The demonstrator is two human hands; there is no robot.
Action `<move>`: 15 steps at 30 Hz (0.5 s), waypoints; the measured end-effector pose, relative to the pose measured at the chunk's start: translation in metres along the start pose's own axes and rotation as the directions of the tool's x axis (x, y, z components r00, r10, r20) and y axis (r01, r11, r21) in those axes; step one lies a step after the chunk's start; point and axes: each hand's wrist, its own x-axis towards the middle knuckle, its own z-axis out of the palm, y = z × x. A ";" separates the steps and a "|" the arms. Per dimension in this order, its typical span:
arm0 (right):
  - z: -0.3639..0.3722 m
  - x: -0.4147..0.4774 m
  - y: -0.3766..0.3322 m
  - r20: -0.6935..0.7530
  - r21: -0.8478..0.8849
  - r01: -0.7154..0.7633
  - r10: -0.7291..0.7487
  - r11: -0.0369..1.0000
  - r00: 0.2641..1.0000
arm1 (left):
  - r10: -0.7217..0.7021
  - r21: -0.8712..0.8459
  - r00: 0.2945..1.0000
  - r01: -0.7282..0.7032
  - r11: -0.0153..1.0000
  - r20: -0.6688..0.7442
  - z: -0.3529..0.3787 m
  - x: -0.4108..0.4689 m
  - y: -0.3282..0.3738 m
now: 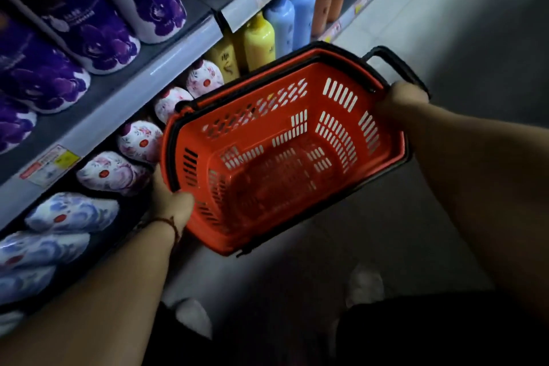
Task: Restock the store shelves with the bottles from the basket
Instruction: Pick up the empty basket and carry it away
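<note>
A red plastic basket (300, 116) with black rim and handles hangs in the air in front of me, tilted, with nothing inside it. My left hand (170, 202) grips its near left rim. My right hand (399, 101) grips the right rim beside the black handle (395, 64). On the shelves to the left stand purple flowered bottles (92, 30), pink and blue flowered white bottles (139, 140) on the lower shelf, and yellow, blue and orange bottles (282, 21) further along.
Grey shelf edges with price tags (50, 163) run diagonally on the left. The pale tiled aisle floor (445, 24) stretches to the right. My white shoes (365, 282) show below the basket.
</note>
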 end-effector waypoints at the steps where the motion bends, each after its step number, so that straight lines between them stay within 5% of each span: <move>1: -0.011 -0.014 0.008 -0.001 -0.010 -0.026 0.026 1.000 1.000 | -0.038 -0.016 0.999 0.038 0.999 0.019 -0.004 -0.006 0.010; 8: -0.143 -0.134 0.085 -0.049 0.119 -0.324 0.331 0.939 0.942 | -0.238 -0.108 0.944 0.267 0.958 0.227 -0.005 -0.064 0.138; 15: -0.323 -0.227 0.167 -0.070 0.306 -0.565 0.610 0.767 0.790 | -0.169 -0.095 0.887 0.231 0.968 0.430 0.041 -0.087 0.332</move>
